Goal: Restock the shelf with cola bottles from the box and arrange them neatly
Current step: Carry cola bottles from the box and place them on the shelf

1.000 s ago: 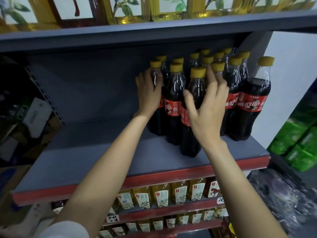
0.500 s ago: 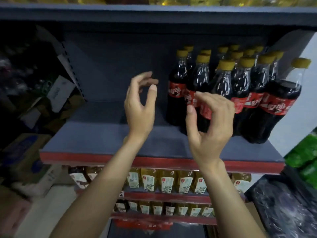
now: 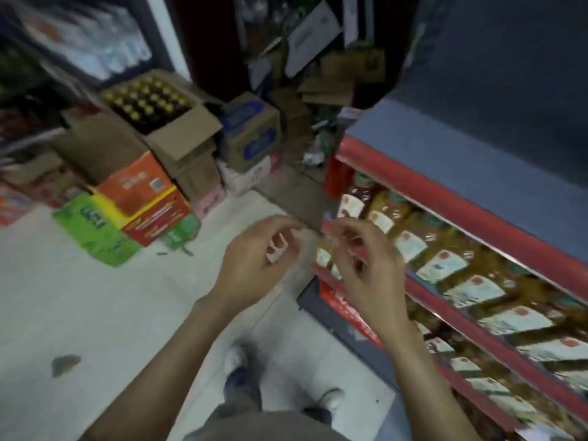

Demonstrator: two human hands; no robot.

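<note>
**Box far off, hands empty**

The cola bottles (image 3: 147,100) stand packed upright in the open cardboard box (image 3: 178,135), yellow caps showing, on top of a stack of other cartons (image 3: 140,202) on the floor (image 3: 79,313) at upper left. From where I look down, that box is well apart from both hands, up and to the left of them.

My left hand (image 3: 254,265) hangs in mid-air with its fingers (image 3: 280,246) loosely curled and slightly spread, holding nothing. My right hand (image 3: 366,268) is just beside it, fingers half bent and apart, also empty. Neither touches a bottle or the shelf (image 3: 477,154), whose grey board and red edge run along the right.

The risks, as I judge them: the view is smeared, so a reach aimed now could land on a flap instead of a neck. The bottles sit tight together, so pulling one by the cap may drag or tip its neighbour. The box tops an uneven stack, and a hard tug could shift it.
</note>
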